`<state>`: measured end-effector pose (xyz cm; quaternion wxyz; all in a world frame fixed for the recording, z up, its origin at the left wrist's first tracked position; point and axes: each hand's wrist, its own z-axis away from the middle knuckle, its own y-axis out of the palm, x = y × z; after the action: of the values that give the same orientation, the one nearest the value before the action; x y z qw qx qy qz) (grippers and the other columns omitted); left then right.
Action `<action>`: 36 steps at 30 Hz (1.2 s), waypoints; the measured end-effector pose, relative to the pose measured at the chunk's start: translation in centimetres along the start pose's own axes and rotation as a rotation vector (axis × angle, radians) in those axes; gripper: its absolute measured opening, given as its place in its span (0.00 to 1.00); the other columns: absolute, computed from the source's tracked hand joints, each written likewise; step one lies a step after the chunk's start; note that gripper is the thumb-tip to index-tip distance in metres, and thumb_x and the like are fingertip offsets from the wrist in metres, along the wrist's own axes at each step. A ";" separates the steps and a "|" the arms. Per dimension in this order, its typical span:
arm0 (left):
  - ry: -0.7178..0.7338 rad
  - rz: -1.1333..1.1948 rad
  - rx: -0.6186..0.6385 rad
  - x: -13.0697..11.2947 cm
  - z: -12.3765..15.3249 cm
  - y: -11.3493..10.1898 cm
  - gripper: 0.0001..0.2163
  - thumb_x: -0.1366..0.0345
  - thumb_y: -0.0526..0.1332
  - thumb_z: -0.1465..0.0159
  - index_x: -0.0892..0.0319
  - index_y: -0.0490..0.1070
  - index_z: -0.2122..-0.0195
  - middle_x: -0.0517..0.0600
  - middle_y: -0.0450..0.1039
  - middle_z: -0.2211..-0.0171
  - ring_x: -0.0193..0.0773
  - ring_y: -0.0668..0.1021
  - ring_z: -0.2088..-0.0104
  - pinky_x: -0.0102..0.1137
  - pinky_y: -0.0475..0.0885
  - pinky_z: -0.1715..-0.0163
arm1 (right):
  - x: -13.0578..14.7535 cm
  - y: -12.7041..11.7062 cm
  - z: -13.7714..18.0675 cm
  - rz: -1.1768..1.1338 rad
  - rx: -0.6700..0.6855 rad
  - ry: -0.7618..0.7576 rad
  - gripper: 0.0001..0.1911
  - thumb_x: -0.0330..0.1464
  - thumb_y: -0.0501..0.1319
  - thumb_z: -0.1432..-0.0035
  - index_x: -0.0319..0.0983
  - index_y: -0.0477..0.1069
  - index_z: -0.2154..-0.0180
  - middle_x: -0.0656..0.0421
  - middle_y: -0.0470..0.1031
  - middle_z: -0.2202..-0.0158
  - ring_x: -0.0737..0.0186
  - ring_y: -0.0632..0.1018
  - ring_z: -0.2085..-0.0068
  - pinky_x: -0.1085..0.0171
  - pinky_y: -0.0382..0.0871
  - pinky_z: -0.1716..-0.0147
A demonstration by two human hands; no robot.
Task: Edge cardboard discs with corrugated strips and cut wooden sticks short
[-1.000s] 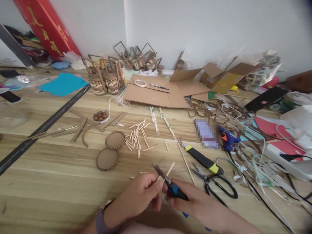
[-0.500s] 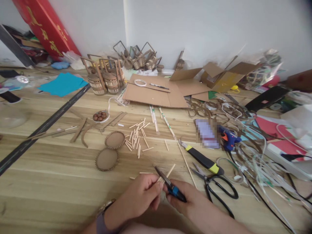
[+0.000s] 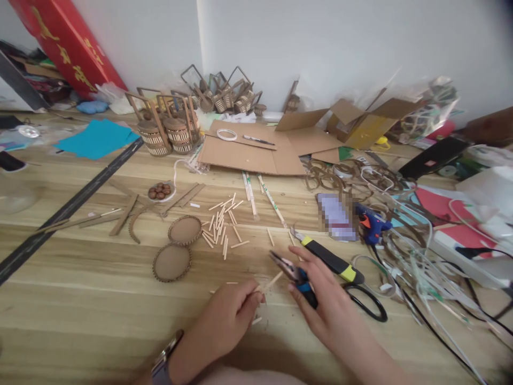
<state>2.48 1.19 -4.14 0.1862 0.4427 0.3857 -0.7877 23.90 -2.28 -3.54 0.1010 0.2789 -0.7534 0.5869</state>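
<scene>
My left hand [image 3: 234, 315] is closed, pinching thin pale wooden sticks [image 3: 274, 280] between thumb and forefinger, their ends pointing right. My right hand [image 3: 324, 299] holds a pair of pliers [image 3: 296, 274] with blue-and-black handles; its upper fingers are lifted from the grip. The pliers' jaws are apart from the sticks, just above and right of them. Short cut sticks [image 3: 224, 222] lie scattered beyond my hands. One short piece [image 3: 257, 321] lies by my left fingertips. Black-handled scissors [image 3: 379, 315] are partly hidden under my right hand, near a black-and-yellow utility knife [image 3: 331, 259].
Two round cardboard discs [image 3: 172, 262] lie left of the sticks, near a dish of brown beads [image 3: 160, 191]. Small woven baskets [image 3: 154, 141] stand behind, beside cardboard sheets [image 3: 248, 158]. To the right are a phone [image 3: 336, 216], a blue glue gun [image 3: 374, 227] and tangled cords [image 3: 420, 289].
The pliers have come away from the sticks, moving up and right, and my right fingers have loosened on the handles. A short piece now shows below my left fingertips. The view has shifted slightly.
</scene>
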 end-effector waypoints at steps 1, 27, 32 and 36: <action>0.015 -0.036 -0.009 0.1 0.0 0.3 0.15 0.58 0.48 0.30 0.56 0.63 0.73 0.49 0.72 0.73 0.41 0.74 0.69 0.31 0.61 0.69 | 0.2 0.4 -0.1 0.025 0.032 -0.033 0.09 0.32 0.54 0.34 0.40 0.66 0.53 0.47 0.74 0.47 0.50 0.74 0.45 0.52 0.69 0.49; -0.047 0.623 0.018 0.5 -0.7 -0.5 0.24 0.38 0.53 0.37 0.58 0.65 0.67 0.48 0.74 0.77 0.38 0.75 0.74 0.30 0.67 0.70 | 0.5 -1.8 -2.4 -0.255 0.341 0.220 0.09 0.38 0.53 0.35 0.42 0.65 0.67 0.60 0.72 0.71 0.61 0.74 0.69 0.65 0.66 0.68; -0.098 0.699 0.133 1.3 -1.2 0.8 0.28 0.36 0.60 0.45 0.61 0.70 0.70 0.51 0.76 0.75 0.40 0.78 0.73 0.33 0.70 0.68 | 2.8 -0.2 -1.9 -0.226 0.468 0.092 0.09 0.25 0.55 0.40 0.40 0.66 0.58 0.55 0.75 0.60 0.57 0.76 0.58 0.62 0.67 0.60; -0.092 0.681 0.191 1.5 -1.0 0.8 0.30 0.34 0.61 0.47 0.61 0.72 0.72 0.51 0.76 0.75 0.40 0.77 0.73 0.33 0.70 0.68 | 3.0 0.5 -2.4 -0.221 0.477 0.065 0.13 0.24 0.56 0.40 0.40 0.65 0.54 0.55 0.76 0.58 0.55 0.76 0.55 0.61 0.68 0.57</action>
<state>2.69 1.55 -6.09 0.4130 0.5253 0.1322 -0.7321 20.71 -0.85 -1.83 0.1200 0.3563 -0.5553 0.7419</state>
